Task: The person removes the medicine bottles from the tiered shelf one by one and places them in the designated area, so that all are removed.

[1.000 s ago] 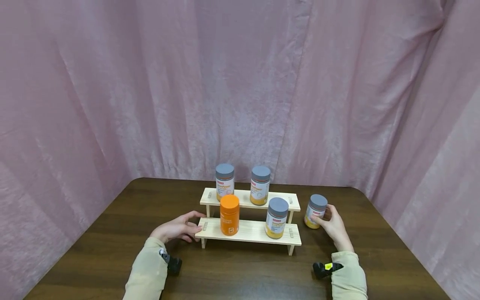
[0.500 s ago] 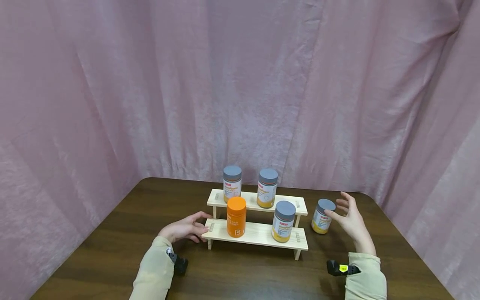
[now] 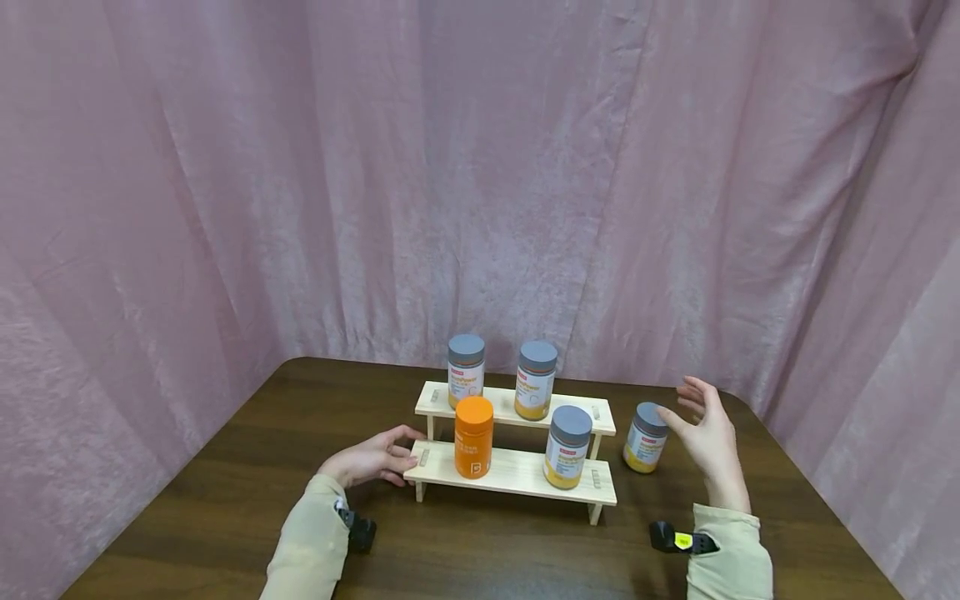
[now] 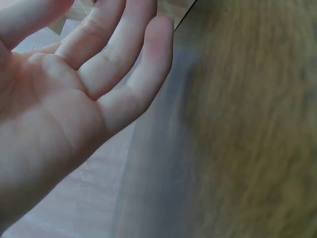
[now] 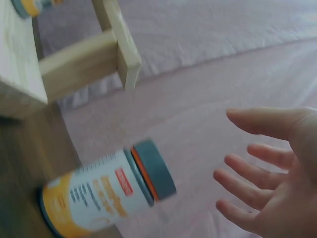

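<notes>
A two-tier wooden display stand (image 3: 517, 469) bears several jars. Two jars with grey lids, a left one (image 3: 466, 372) and a right one (image 3: 536, 380), stand on the upper tier. The lower tier holds an orange jar (image 3: 474, 437) and a grey-lidded jar (image 3: 567, 447). My left hand (image 3: 367, 458) touches the stand's left end, thumb by the lower board, fingers loosely bent. Right of the stand, another grey-lidded jar (image 3: 646, 439) stands upright on the table. Beside its lid is my right hand (image 3: 707, 437), fingers spread; the right wrist view shows a gap between hand and jar (image 5: 106, 191).
The dark wooden table (image 3: 480, 550) extends in front of the stand and to both sides. A pink curtain (image 3: 480, 183) hangs behind the table and along its sides. Wrist cameras sit on both forearms, such as the right one (image 3: 681, 539).
My right hand has let go of the jar on the table and moved off to its right, fingers opening. The left hand stays at the stand's end. The head view has shifted slightly.
</notes>
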Demonstrator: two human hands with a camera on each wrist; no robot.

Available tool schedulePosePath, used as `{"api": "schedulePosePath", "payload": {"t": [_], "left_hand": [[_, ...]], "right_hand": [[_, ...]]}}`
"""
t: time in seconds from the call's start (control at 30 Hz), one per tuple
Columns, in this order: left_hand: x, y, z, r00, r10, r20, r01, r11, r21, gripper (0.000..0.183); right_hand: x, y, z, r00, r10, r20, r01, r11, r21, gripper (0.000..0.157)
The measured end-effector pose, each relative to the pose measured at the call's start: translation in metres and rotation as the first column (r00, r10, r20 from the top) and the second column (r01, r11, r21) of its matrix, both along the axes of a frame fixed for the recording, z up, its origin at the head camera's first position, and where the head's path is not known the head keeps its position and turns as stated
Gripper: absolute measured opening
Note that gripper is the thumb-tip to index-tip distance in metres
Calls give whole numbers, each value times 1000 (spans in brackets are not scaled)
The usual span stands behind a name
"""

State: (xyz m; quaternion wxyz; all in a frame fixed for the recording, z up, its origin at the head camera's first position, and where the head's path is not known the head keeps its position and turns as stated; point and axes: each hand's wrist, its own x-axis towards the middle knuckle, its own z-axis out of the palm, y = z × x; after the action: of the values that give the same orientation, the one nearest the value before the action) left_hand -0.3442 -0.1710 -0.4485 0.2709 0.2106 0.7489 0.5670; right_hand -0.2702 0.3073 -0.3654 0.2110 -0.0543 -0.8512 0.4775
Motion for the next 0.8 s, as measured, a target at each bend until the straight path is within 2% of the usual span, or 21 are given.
{"api": "schedulePosePath", "payload": {"t": [0.13,0.3,0.43,0.57,0.8], "left_hand": [[0,0,-1,1000,-7,6,7,1000,14,57],[-2,-1,-2,1000,-12,3,12,1000,15,57],[-1,-3,-5,1000,-9,7,9,1000,6,58],[-2,-2,-7,1000,-1,-3,1,1000,-5,58],[-3,0,-3,999,7,-37,-9,999,-39,56]], "right_hand": [[-1,-13,5,999,-34,-41,30,997,-76,67],[-6,-28,7,993,-12,-119,-1,995,-104,61],[-6,-40,8,980,44,-196,-64,993,-100,58],[-5,-52,10,954,118,-274,-148,985,-93,51],[-4,-74,14,914,259,-314,-278,960,-18,45]]}}
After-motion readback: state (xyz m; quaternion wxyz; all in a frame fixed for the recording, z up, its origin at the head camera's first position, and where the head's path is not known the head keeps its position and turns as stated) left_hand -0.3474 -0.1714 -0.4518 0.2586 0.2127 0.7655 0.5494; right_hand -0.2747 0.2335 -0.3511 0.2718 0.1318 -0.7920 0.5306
